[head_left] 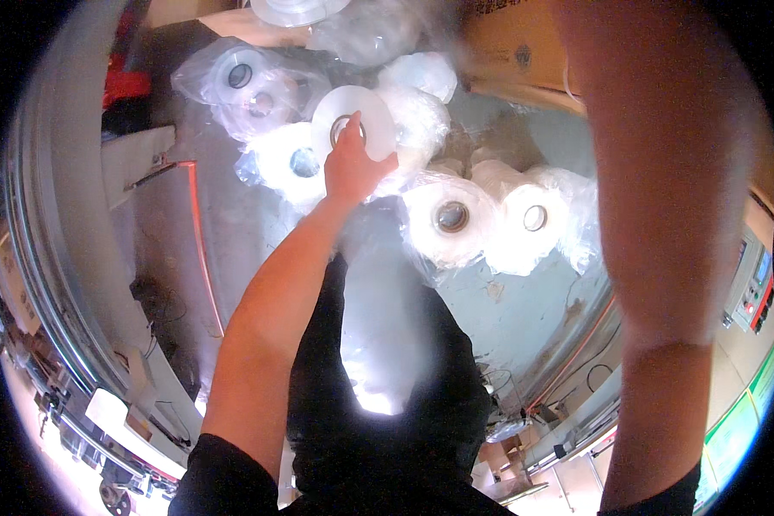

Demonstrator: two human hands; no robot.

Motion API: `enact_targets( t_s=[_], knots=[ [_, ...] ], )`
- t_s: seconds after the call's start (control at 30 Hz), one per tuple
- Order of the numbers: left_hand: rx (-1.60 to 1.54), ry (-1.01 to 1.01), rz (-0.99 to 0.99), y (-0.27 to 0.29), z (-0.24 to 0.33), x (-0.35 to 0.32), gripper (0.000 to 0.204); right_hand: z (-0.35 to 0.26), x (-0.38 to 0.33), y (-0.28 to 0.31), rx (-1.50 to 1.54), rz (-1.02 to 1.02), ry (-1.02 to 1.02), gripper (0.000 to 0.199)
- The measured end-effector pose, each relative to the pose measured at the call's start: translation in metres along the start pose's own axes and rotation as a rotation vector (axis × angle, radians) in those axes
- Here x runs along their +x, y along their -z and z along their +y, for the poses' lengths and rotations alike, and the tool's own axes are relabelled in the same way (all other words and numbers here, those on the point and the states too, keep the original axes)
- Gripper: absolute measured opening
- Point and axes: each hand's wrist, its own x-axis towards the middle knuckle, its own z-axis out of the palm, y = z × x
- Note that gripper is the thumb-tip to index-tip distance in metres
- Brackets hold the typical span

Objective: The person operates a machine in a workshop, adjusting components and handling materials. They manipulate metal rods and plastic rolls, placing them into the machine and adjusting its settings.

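Note:
My left hand (pixel 354 170) reaches forward to a white roll of plastic film (pixel 378 110) that stands among other wrapped rolls. Its fingers hook into the round core, and the thumb lies against the roll's side. Close to it on the left is a bagged white roll (pixel 277 163). On the right sit two more rolls in clear wrap, a roll with a brown-rimmed core (pixel 426 230) and a smaller-cored roll (pixel 518 241). My right forearm (pixel 662 215) rises, blurred, along the right side; its hand lies beyond the top edge.
Clear bags with rolls (pixel 232 95) lie at the far left, and another roll (pixel 297 10) is at the top. A cardboard box (pixel 512 52) stands far right. An orange-red strip (pixel 199 232) runs along the left floor; metal machine rails (pixel 47 301) curve beyond it. A control panel (pixel 752 279) is at right.

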Motion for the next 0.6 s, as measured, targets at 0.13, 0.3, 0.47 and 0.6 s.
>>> enact_targets(
  t_s=[0.13,0.3,0.47,0.6],
  knots=[
    [-0.018,0.083,0.073,-0.005,-0.031,0.001,0.102,0.066,-0.018,-0.011,0.523,0.096,-0.185,0.031],
    [-0.095,0.173,0.068,-0.019,-0.056,0.003,0.1,0.201,-0.089,-0.023,0.352,0.165,-0.437,0.03],
    [-0.202,0.18,0.154,-0.027,-0.079,-0.003,0.1,0.304,-0.123,-0.038,-0.963,-0.233,-0.485,0.027],
    [-0.134,0.038,0.142,-0.034,-0.068,0.002,0.099,0.382,-0.133,-0.056,-1.142,-0.368,-0.426,0.024]
  ],
)
